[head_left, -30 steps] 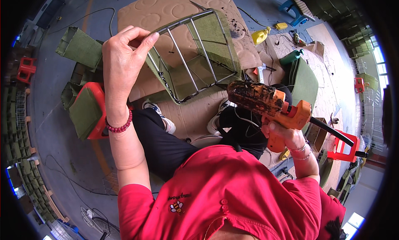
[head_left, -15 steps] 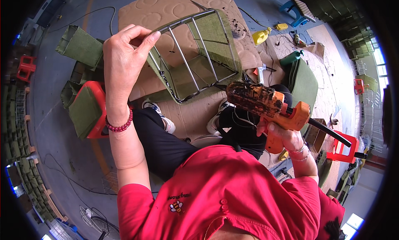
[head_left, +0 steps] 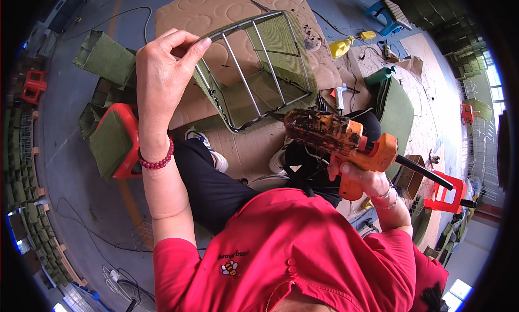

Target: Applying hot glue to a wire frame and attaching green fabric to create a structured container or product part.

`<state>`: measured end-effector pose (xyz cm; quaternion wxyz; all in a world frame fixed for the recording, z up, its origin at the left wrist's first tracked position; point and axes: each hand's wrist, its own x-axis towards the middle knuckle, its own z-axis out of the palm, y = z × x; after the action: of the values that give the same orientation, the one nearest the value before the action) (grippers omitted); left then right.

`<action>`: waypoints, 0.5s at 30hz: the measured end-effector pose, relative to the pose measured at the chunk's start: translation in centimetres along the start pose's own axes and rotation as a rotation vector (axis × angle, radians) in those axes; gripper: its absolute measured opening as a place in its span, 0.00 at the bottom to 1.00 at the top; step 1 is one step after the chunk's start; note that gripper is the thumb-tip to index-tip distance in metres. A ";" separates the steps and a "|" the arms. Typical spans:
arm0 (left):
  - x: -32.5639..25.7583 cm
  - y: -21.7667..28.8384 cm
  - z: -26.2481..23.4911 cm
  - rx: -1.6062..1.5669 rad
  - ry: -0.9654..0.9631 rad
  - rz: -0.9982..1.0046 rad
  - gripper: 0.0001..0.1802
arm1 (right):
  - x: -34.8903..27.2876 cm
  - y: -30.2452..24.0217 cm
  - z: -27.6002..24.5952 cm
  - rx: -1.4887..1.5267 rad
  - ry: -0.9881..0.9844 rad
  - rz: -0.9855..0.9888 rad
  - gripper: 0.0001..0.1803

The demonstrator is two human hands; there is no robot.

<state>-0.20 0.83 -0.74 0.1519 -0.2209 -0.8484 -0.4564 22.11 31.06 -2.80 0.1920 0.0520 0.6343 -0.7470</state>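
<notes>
Apparently for steadiness, the left fingers [head_left: 198, 51] pinch the frame [head_left: 241, 74] at one corner; the right fingers [head_left: 350, 170] grip the gun [head_left: 324, 131], its tip [head_left: 277, 117] near the frame.

Daylight-like brightness comes mainly from the right: beyond the right grip [head_left: 365, 177], a window [head_left: 493, 77] burns out to white with bluish fringes, and the cardboard sheeting [head_left: 424, 109] there looks pale. Around the left grip [head_left: 165, 68] light is soft and even, its skin clearly detailed. Between the grips, the metal wire frame [head_left: 235, 66] glints along its bars; below them, the black trousers [head_left: 216, 182] swallow most folds. Both grips look sharp. Far left of the left grip, stacked green boxes [head_left: 33, 239] curve, dim and soft, toward the black fisheye rim.
</notes>
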 end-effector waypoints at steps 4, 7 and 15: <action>0.1 0.2 0.1 0.013 -0.005 0.041 0.12 | -0.2 -0.1 -0.5 -0.037 -0.021 -0.016 0.16; 0.1 0.0 0.1 0.009 -0.008 0.049 0.12 | -0.4 0.4 -0.6 -0.028 -0.001 0.032 0.16; -0.1 0.3 0.1 0.017 0.002 -0.003 0.13 | -1.1 -0.5 -0.2 -0.097 0.231 0.011 0.25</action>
<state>0.04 0.97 -0.65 0.1539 -0.2181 -0.8524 -0.4497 22.91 31.51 -2.07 0.1242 0.1318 0.6874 -0.7033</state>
